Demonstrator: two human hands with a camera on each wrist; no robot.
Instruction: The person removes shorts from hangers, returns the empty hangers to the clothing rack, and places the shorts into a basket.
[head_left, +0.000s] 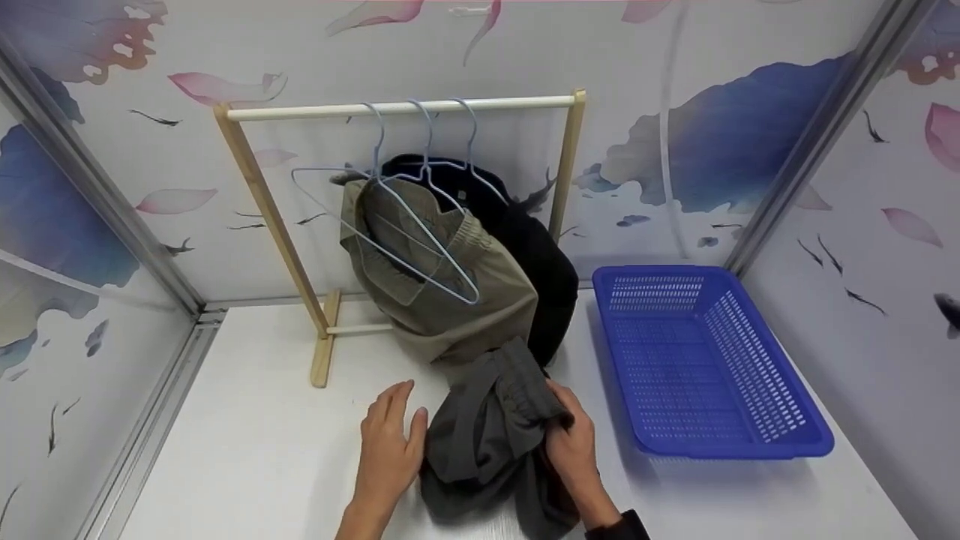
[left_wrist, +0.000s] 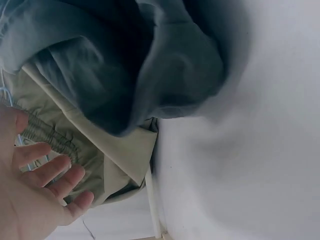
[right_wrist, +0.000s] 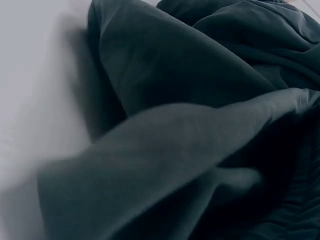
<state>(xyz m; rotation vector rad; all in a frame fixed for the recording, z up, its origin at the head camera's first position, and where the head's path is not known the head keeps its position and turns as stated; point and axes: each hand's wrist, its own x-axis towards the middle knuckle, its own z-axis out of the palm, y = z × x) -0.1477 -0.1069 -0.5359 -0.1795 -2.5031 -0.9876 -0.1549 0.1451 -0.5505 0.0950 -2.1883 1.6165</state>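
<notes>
Right of rack, blue basket; right hand pinches grey garment; left hand spread beside it

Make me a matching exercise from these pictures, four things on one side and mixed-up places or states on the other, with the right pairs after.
Things
1. Grey elastic-waist pants
2. Perforated plastic basket
3. Khaki elastic-waist pants
4. Left hand

Places and states
A. Hanging from the rack
B. Holding nothing
C. Blue, on the white tabletop
D. Gripped by the right hand

Right pairs: 1-D, 2-C, 3-A, 4-B.
</notes>
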